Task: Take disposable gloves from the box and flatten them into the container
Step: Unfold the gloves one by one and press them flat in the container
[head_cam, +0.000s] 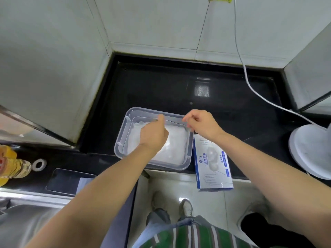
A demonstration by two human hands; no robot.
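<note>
A clear plastic container [121, 140] sits on the black counter near its front edge and holds a pile of thin whitish disposable gloves [177, 145]. My left hand [154, 135] is over the container's middle, with the thumb stretched forward and the fingers curled down onto a glove. My right hand [204, 124] hovers at the container's far right corner, its fingers curled and pinching a thin glove edge that hardly shows. The blue and white glove box [211, 165] lies flat just right of the container and overhangs the counter edge.
A white round fan base [311, 151] stands at the right, and its white cable [250, 86] runs across the counter's back. At the left are a dark phone [68, 181], a tape roll [39, 164], a yellow bottle [10, 165] and a steel sink [26, 221].
</note>
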